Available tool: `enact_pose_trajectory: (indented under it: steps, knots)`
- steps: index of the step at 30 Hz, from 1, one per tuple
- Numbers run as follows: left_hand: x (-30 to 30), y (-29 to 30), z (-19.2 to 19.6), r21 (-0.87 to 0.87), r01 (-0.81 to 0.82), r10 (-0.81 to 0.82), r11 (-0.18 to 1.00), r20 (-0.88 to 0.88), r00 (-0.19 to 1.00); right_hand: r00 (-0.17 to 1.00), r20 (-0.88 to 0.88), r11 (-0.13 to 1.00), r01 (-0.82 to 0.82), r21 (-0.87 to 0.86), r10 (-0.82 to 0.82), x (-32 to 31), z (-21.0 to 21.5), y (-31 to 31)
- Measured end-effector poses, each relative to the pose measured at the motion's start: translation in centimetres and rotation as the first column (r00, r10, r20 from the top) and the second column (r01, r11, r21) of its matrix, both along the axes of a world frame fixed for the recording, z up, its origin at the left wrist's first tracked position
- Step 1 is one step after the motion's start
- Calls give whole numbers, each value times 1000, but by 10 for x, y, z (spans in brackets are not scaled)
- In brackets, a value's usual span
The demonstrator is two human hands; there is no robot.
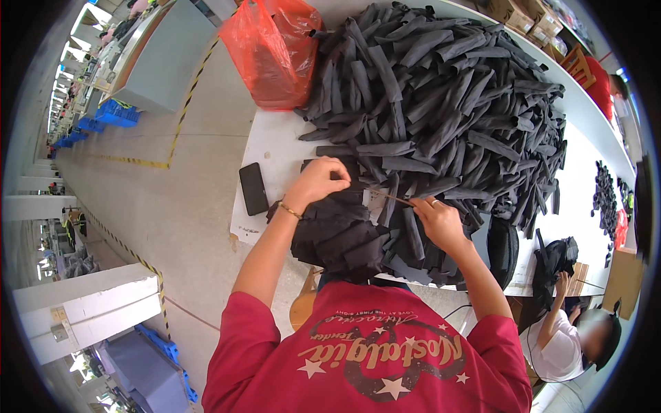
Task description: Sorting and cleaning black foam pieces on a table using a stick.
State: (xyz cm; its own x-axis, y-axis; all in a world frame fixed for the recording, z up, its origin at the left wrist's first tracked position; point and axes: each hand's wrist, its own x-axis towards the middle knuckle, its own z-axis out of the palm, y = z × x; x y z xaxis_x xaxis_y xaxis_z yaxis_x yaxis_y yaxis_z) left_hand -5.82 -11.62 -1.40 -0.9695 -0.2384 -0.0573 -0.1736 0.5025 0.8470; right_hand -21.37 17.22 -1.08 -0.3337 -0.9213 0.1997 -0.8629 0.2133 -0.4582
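Note:
My right hand [438, 221] is closed round one end of a thin brown stick [391, 197], which points left toward my other hand. With fingertips pinched together, my left hand [321, 182] is just beyond the stick's far end; whatever is between its fingers is too small to make out. Under and beside both hands lie dark fabric pieces [337, 237], stacked loosely along the table's near edge. Beyond them rises a big heap of dark grey rolled fabric strips [441, 89].
A black phone [253, 188] lies on the white table [275, 141] at the left. A red plastic bag [272, 58] stands at the far left corner. To the right are a black bag [554, 258] and another person [561, 344] in white. Yellow-black tape [180, 127] marks the floor.

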Motion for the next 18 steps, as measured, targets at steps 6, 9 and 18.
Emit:
enact_pose_trajectory:
  steps: [6,9,18]
  knots:
    - [-14,64,50,-179,-53,0,982,-284,959,826,563,994,68,-90,-5,38,-21,-30]
    - [17,81,47,286,-571,627,770,-508,591,595,802,996,90,5,-58,55,-22,-22]
    - [12,144,-28,977,-148,832,-151,207,515,753,634,941,319,-113,-179,127,-31,-48]
